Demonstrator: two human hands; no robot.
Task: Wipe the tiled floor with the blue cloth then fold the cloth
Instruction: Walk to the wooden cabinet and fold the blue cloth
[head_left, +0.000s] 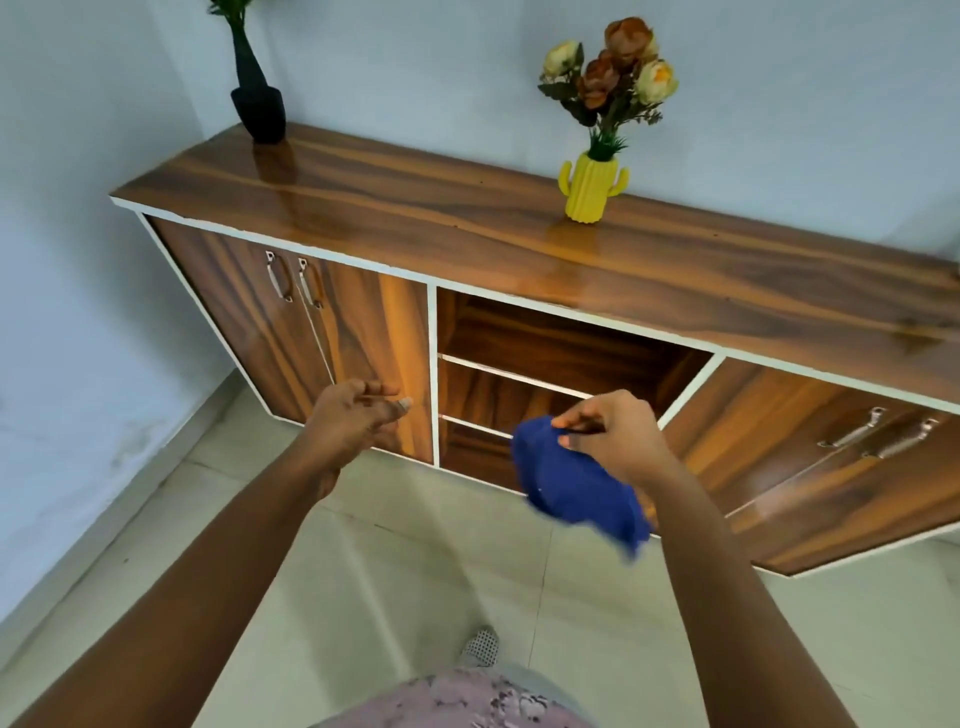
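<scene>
The blue cloth (574, 486) hangs bunched in the air, pinched at its top edge by my right hand (610, 434). It dangles below and left of that hand, in front of the cabinet's open shelves. My left hand (353, 418) is raised at the same height to the left, fingers loosely curled and apart, holding nothing. A gap separates it from the cloth. The pale tiled floor (415, 582) spreads below both arms.
A long wooden cabinet (519, 228) stands against the wall with doors left and right and open shelves (530, 374) in the middle. A black vase (258, 101) and a yellow cactus vase with flowers (589, 189) stand on top. My slippered foot (480, 647) shows below.
</scene>
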